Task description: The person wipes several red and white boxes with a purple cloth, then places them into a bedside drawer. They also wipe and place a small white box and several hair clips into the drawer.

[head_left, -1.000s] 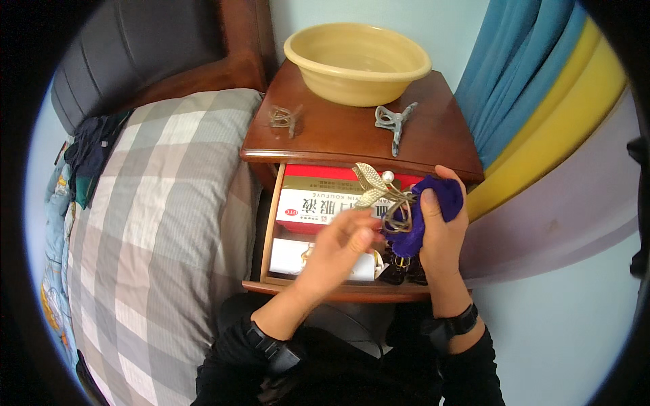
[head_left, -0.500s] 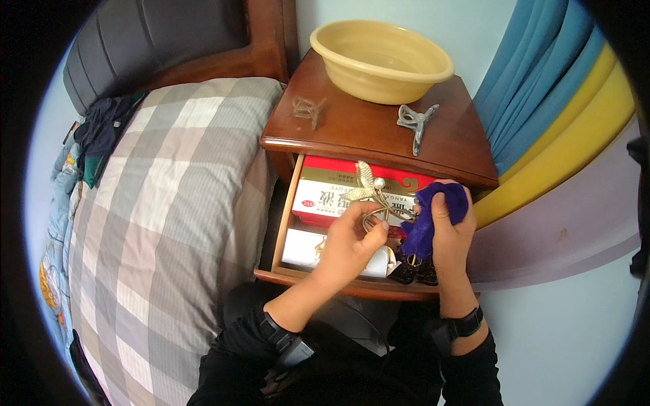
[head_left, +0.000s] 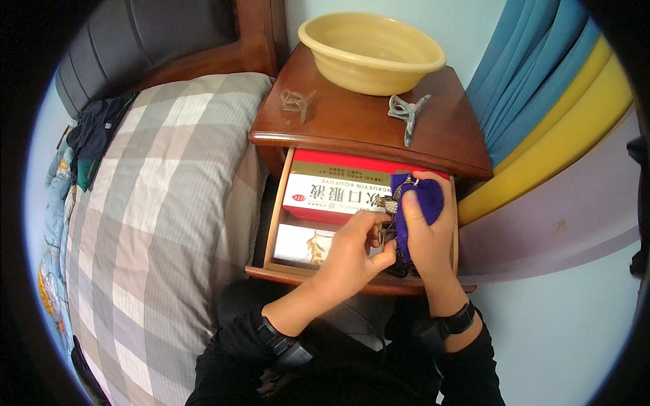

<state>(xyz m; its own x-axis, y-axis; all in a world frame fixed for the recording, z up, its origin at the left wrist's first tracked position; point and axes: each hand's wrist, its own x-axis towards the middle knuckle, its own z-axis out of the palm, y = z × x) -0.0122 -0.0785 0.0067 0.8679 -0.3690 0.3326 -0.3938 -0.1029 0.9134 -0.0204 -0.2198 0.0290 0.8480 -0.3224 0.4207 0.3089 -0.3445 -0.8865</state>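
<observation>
Over the open drawer (head_left: 272, 272), my left hand (head_left: 353, 252) pinches a gold-coloured metal hair clip (head_left: 388, 204), now mostly covered by my fingers and the cloth. My right hand (head_left: 428, 233) is closed around a purple cloth (head_left: 432, 196), pressed against the clip's right side. Beneath my hands, inside the drawer, lie a red, white and gold medicine box (head_left: 332, 193) and a smaller white box (head_left: 291, 242) with a gold pattern. Something dark at the drawer's front right is largely hidden by my hands.
A yellow plastic basin (head_left: 372, 71) stands on the brown wooden nightstand (head_left: 338, 125), with a clear hair claw (head_left: 296, 103) and a grey hair claw (head_left: 406, 115) before it. The bed with checked bedding (head_left: 169, 176) is at left, blue and yellow curtains (head_left: 535, 95) at right.
The gold hair clip has turned and gone against the purple cloth, so its leaves and pearl no longer show plainly. Both hands have come closer together. The view has shifted slightly.
</observation>
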